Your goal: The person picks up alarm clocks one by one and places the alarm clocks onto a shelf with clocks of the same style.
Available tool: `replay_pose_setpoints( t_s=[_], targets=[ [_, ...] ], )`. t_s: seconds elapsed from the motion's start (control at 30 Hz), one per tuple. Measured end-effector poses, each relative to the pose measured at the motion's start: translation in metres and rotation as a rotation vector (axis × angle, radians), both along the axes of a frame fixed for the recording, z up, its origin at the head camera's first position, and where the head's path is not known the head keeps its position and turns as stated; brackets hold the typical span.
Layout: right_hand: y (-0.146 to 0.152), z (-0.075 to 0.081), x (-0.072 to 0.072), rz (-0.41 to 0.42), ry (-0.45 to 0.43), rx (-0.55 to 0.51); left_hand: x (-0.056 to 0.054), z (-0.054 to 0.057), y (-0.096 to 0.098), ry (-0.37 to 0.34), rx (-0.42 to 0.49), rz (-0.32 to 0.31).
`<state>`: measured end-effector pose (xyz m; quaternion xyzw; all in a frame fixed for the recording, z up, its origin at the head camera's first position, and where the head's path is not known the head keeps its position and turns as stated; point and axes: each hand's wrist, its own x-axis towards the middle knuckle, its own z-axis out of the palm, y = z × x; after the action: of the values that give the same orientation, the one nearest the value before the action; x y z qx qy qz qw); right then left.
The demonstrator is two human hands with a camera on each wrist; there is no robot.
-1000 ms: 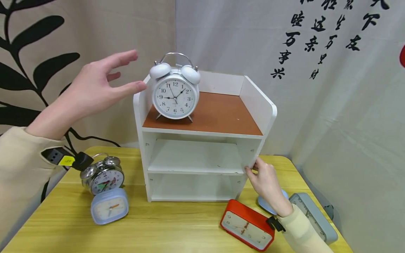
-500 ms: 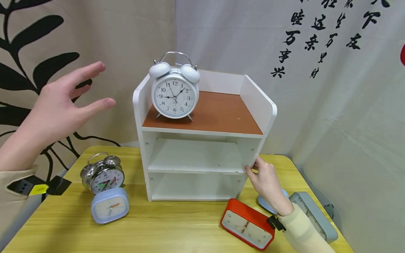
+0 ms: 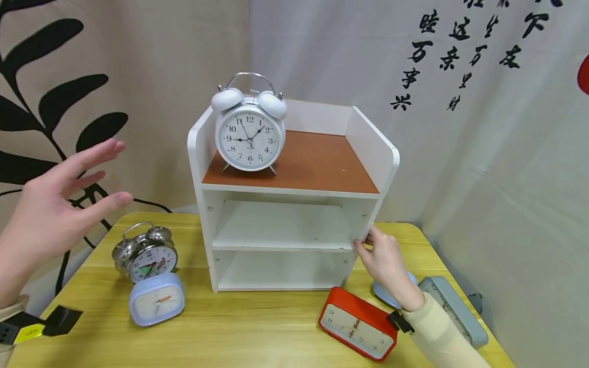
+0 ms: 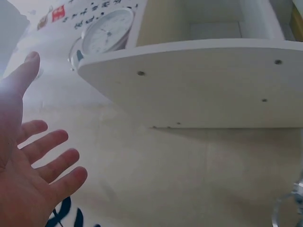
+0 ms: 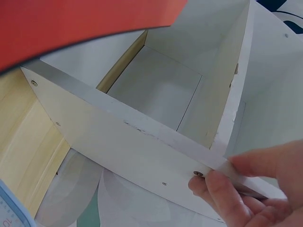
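A white twin-bell alarm clock [image 3: 250,138] stands upright on the brown top board [image 3: 322,163] of a white shelf unit [image 3: 280,225], toward its left side. My right hand [image 3: 384,255] grips the front edge of the unit's right side panel [image 5: 137,132], thumb on the inner side and fingers outside. Away to the left, my left hand [image 3: 60,204] is in the air with its fingers spread and nothing in it. Below that hand, a silver twin-bell alarm clock [image 3: 149,258] and a light blue alarm clock [image 3: 157,300] stand on the table.
On the table [image 3: 221,337], a red rectangular clock [image 3: 356,324] lies tilted near my right forearm. A grey-blue clock [image 3: 453,309] and a round blue object [image 3: 386,295], partly hidden by that wrist, are at the right. Fabric backdrops [image 3: 322,51] close off the back.
My left hand has moved left and down, away from the white alarm clock. The right hand keeps its grip on the side panel; the head view has shifted slightly.
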<state>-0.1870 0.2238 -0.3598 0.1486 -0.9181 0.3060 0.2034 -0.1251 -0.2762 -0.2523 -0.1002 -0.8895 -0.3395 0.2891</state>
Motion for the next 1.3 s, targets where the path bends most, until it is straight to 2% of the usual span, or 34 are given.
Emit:
replay_pose_setpoints(
  t_s=[0.2,0.4,0.6,0.73,0.93,1.03,1.3],
  targets=[
    [0.000,0.000,0.000,0.010,-0.002,-0.002,0.003,-0.030,-0.013,-0.010,-0.032,0.021],
    [0.001,0.001,0.000,0.009,0.005,-0.003,0.002,-0.052,-0.022,-0.043,-0.018,0.026],
    [0.002,0.001,0.000,0.006,0.009,0.001,0.001,-0.068,-0.027,-0.037,0.016,0.001],
    [0.002,0.001,0.001,0.003,0.008,0.001,0.000,-0.077,-0.028,-0.054,-0.004,0.010],
    [0.002,0.002,0.000,-0.002,0.011,0.003,-0.004,-0.096,-0.026,-0.144,-0.152,0.085],
    [0.001,0.001,-0.001,-0.003,0.009,0.007,-0.005,-0.106,-0.026,-0.173,-0.205,0.103],
    [0.000,-0.001,-0.001,-0.001,0.013,0.015,-0.010,-0.122,-0.034,-0.220,-0.197,0.140]
  ],
)
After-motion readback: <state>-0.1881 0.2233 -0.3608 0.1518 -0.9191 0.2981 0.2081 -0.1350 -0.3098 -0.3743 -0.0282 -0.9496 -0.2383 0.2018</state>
